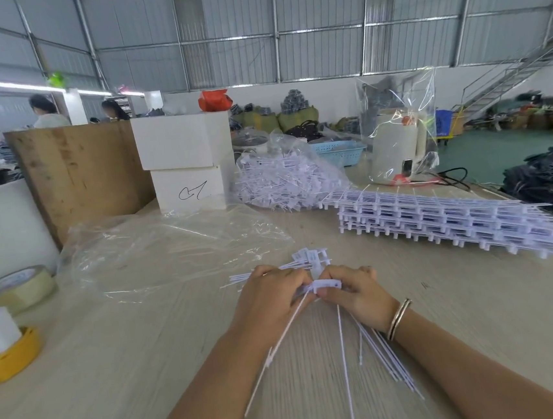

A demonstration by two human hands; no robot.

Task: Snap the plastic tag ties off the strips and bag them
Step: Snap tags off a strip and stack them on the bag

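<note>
At the near middle of the worktop (122,376), your left hand (270,297) and right hand (357,289) met, both grips closed on one bundle of ties (323,286). Tails ran toward you; the empty bag (170,246) lay beyond-left, nearer your left hand.

Near edge of table (123,386): bare wood left of the forearms, open to a passing hand. Far left: tape roll (16,288) and yellow dispenser (9,356) close that corner. Centre: empty clear bag (171,250) lies flat, low, passable over. Behind it: 2 stacked white boxes (186,160) and a plywood board (79,174) wall the back. Right: stack of strips (455,222) bars the right side; filled bag of ties (286,181) sits just behind.
</note>
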